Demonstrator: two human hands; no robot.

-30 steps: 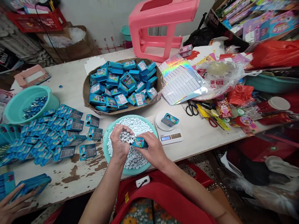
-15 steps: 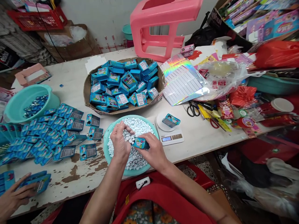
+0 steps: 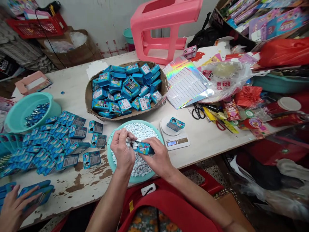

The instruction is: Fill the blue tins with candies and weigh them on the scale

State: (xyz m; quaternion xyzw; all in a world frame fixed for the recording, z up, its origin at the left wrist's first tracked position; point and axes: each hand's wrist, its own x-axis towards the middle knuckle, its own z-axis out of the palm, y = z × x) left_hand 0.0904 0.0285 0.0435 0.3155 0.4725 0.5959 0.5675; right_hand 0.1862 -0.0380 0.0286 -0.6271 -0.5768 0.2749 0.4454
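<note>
My left hand (image 3: 123,149) is curled over a turquoise basin (image 3: 111,161) and holds some white candies (image 3: 130,144) in its closed fingers. Beside it, my right hand (image 3: 158,157) grips a small blue candy box (image 3: 143,148), whose left end meets the candies at my left fingertips. Beneath both hands, the basin is filled with white candies (image 3: 142,166). Another blue box (image 3: 176,124) rests on the round plate of a white scale (image 3: 178,142), right of the basin. How full the held box is cannot be seen.
A cardboard tray (image 3: 89,104) of blue boxes stands behind the basin. Many blue boxes (image 3: 77,131) are spread at left, near another turquoise basin (image 3: 56,108). A co-worker's hand (image 3: 14,206) touches boxes at lower left. Scissors (image 3: 198,111) and holographic sheets (image 3: 185,83) lie at right.
My left fingers have closed in more and fewer candies show in them. The held box has shifted slightly left. The co-worker's hand has moved a little over the boxes.
</note>
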